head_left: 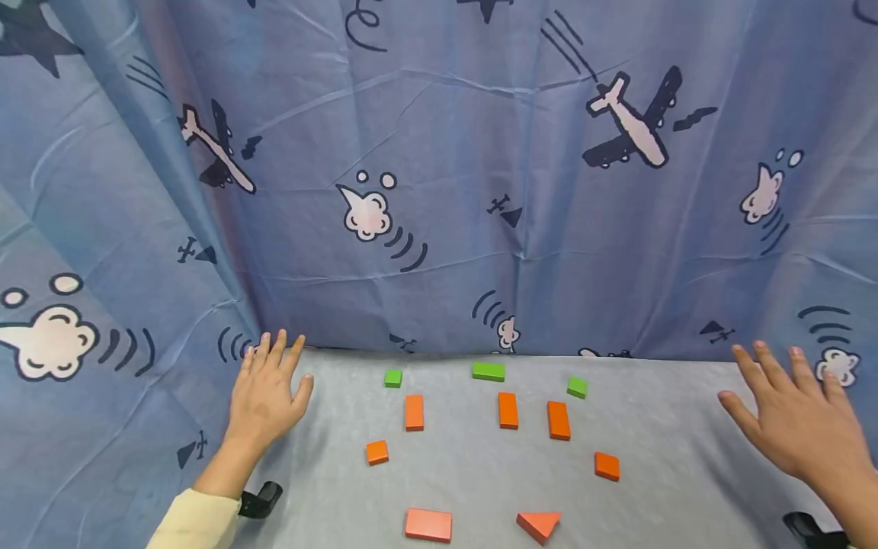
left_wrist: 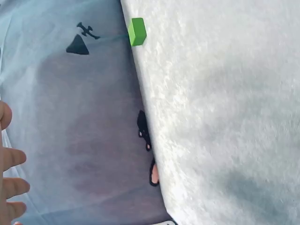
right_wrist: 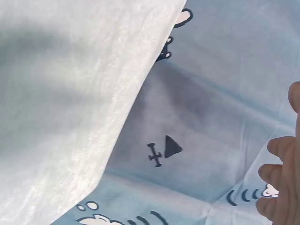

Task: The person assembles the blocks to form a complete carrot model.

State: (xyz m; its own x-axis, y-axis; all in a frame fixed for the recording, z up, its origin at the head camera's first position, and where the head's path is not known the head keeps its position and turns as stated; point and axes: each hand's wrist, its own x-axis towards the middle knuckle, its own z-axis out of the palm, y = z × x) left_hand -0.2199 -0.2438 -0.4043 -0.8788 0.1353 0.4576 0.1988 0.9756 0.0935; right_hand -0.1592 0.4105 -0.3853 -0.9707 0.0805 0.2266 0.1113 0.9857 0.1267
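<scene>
While both hands hover released, small blocks wait.
Left hand [head_left: 264,393] and right hand [head_left: 799,419] hold nothing; the green block [head_left: 393,377] at the surface's [head_left: 686,457] far edge looks light and stiff, best pinched by its sides.

Blue curtain [head_left: 439,191] before me, airplane and cloud print; grey table cover [head_left: 480,473]; far blocks [head_left: 488,371] green, near blocks [head_left: 507,409] orange.

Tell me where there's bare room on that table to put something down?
Bare cloth lies between the left hand and the orange cube, and between the right hand and the orange cube at right. The middle is crowded: green blocks behind, orange bars before them.
</scene>
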